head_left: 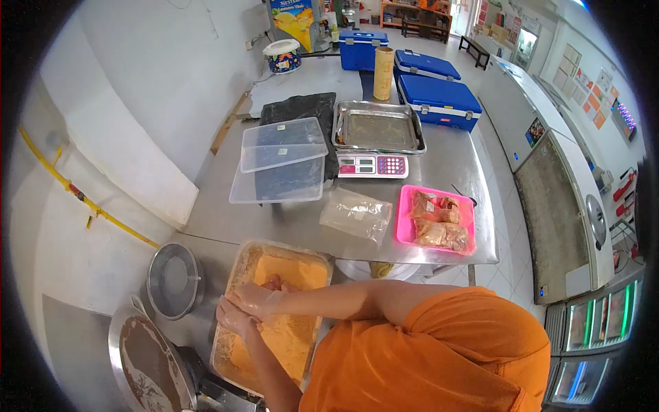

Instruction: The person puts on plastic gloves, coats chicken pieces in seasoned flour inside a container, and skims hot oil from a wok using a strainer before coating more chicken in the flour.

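My right hand [255,300] and my left hand [235,317], both in clear plastic gloves, are pressed together over the left side of a metal tray [241,261]. The tray holds orange breading powder [288,350]. Fingers of both hands look curled against each other; what lies between them, if anything, is hidden. Just beyond my right hand, reddish raw meat pieces [276,282] sit on the powder. My right forearm crosses over the tray and covers part of it.
Left of the tray stand a round sieve [175,281] and a large pan of dark contents [154,360]. Beyond are a pink tray [401,230] with bagged meat, a plastic bag [357,216], a scale [373,165], clear lids [281,180], a metal pan [379,130] and blue coolers [439,99].
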`<state>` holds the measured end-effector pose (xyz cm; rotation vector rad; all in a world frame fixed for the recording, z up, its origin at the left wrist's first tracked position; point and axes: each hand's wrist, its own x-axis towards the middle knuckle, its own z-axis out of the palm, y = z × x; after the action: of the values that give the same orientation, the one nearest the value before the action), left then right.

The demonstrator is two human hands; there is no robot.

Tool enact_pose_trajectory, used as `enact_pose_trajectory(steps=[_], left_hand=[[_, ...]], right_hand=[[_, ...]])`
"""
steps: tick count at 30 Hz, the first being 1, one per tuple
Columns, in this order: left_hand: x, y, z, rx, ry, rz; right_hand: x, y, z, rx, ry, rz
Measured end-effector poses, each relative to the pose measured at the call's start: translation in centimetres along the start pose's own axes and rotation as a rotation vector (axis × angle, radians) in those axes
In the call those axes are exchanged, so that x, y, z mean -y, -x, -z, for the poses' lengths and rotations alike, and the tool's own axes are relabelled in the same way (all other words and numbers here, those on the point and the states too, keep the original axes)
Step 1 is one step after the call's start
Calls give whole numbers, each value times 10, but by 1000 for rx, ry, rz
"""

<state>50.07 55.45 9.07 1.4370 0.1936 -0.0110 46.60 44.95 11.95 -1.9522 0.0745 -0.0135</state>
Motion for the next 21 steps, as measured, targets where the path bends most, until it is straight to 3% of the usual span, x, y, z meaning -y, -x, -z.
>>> enact_pose_trajectory(steps=[2, 7, 11, 12, 14, 15, 18, 20, 21], left_hand=[[-3, 4, 5, -36, 35, -23], [-2, 8, 25, -62, 44, -48], [-4, 18, 31, -33, -4, -112], [-6, 20, 34, -24, -27, -140], [-15, 35, 47, -29, -64, -190], [-24, 48, 57, -36, -74, -208], [-53, 81, 92, -77, -89, -305], [-68, 100, 110, -78, -112, -385], [-76, 104, 116, -80, -124, -423]], right_hand=[[23, 4, 4, -35, -338, -279], [-3, -28, -17, 310, -775, -389], [17, -12, -17, 366, -982, -461], [17, 1, -20, 305, -1186, -343], [46, 11, -6, 491, -1273, -323], [93, 12, 13, 735, -1138, -392], [194, 26, 23, 655, -784, -455], [261, 43, 31, 788, -764, -371], [292, 34, 46, 1016, -840, -297]])
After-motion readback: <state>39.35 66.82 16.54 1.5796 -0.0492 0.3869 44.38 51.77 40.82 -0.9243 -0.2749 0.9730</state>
